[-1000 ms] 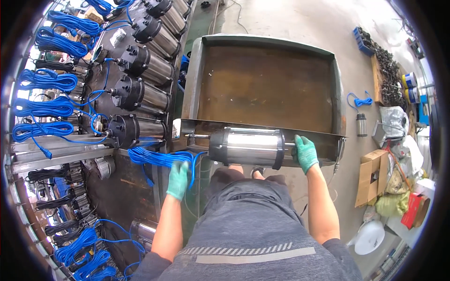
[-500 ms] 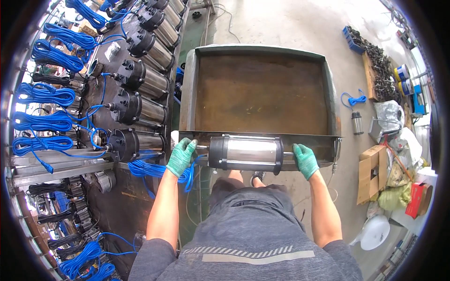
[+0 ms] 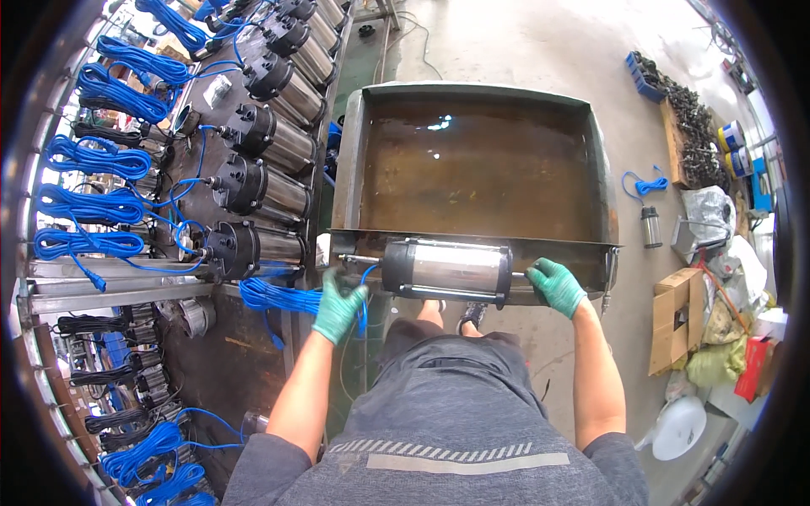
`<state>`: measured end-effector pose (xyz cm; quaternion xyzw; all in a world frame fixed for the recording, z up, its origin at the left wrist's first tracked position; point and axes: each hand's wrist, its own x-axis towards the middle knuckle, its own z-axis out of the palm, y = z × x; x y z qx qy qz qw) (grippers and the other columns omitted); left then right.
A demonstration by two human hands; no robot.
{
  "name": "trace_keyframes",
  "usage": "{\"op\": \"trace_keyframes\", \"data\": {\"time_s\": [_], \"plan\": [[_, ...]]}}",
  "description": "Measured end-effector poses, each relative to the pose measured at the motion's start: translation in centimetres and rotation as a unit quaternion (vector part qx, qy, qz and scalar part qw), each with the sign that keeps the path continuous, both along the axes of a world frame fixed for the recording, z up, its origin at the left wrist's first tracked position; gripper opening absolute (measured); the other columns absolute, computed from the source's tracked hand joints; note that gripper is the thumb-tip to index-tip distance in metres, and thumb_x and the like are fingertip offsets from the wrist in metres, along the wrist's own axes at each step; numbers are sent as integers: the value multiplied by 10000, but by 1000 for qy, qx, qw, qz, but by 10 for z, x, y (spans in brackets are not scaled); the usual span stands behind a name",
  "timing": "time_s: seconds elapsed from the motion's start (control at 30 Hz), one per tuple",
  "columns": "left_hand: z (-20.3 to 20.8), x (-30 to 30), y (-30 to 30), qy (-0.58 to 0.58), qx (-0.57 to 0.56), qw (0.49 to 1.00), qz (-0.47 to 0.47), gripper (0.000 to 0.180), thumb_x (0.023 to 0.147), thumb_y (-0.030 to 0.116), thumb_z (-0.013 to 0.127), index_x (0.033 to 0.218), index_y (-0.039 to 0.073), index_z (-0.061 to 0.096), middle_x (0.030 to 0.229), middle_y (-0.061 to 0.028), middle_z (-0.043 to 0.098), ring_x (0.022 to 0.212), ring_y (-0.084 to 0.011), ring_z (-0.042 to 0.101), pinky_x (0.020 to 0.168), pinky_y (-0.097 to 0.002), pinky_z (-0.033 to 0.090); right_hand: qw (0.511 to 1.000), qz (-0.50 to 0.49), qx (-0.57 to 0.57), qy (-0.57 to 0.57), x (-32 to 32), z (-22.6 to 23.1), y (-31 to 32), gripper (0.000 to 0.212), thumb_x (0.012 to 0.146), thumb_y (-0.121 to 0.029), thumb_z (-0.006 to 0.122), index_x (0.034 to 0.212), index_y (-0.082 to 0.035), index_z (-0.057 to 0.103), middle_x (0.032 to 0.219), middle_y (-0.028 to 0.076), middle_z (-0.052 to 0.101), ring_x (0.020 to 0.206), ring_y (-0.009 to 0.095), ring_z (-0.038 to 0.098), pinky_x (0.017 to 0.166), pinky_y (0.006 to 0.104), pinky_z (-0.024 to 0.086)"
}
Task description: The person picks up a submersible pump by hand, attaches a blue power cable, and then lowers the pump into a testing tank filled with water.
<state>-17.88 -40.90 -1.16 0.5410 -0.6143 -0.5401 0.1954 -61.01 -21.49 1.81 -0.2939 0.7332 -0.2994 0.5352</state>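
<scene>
A submersible pump (image 3: 456, 268) with a bright steel body and black end caps lies sideways along the near ledge of a metal tank (image 3: 601, 169). Slim metal rods stick out from both its ends. My right hand (image 3: 557, 287), in a green glove, pinches the right rod (image 3: 519, 274). Off the left rod (image 3: 359, 258), my gloved left hand (image 3: 339, 308) is lower down, thumb and fingers apart, slightly blurred. Beside that hand a blue cable (image 3: 364, 320) curves down from the pump's left end. A coiled blue cable (image 3: 278, 297) hangs left of it.
Brown liquid with bright reflections fills the tank. Along the left, a bench (image 3: 198, 160) carries a row of similar pumps (image 3: 261, 187) with coiled blue cables (image 3: 93, 202). On the right floor lie a small pump (image 3: 650, 226), a cardboard box (image 3: 675, 325) and plastic bags (image 3: 707, 212).
My left hand has let go of the left rod and dropped lower, its fingers spreading. My right hand stays at the right rod. The view has shifted slightly, and reflections now show on the liquid.
</scene>
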Motion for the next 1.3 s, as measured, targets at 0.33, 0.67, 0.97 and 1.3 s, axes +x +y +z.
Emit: {"op": "trace_keyframes", "data": {"time_s": [0.33, 0.67, 0.97, 1.3], "plan": [[8, 30, 53, -462, -195, 801, -328, 484, 1009, 460, 443, 1243, 102, 670, 1350, -87, 627, 1389, -282, 451, 1177, -656, 170, 999, -13, -27, -12, 5, -2, -2, 225, 989, -253, 628, 940, -33, 630, 643, 2, 541, 548, 97, 484, 500, 282, 409], [22, 65, 63, -626, -156, 760, -78, 541, 1018, 546, 401, 1360, 190, 621, 1394, -62, 612, 1449, -364, 356, 1161, -697, 155, 999, -22, -34, -19, 5, -4, -1, 212, 991, -241, 630, 941, -34, 627, 632, 3, 533, 533, 96, 473, 490, 284, 404], [35, 91, -2, -252, -213, 944, 7, 346, 947, 223, 664, 1227, 23, 628, 1077, -191, 715, 925, -327, 706, 824, -418, 543, 1000, -24, -19, 3, 8, -3, -2, 241, 983, -266, 643, 971, -26, 636, 672, 22, 581, 557, 110, 518, 524, 297, 443], [44, -10, -73, -47, -134, 963, -228, 381, 948, 302, 664, 1222, 38, 643, 1123, -174, 671, 1064, -300, 633, 935, -374, 491, 981, 162, 89, 62, -8, 26, -22, 397, 970, -428, 629, 1066, -46, 681, 827, 69, 693, 712, 177, 624, 700, 363, 511]]}}
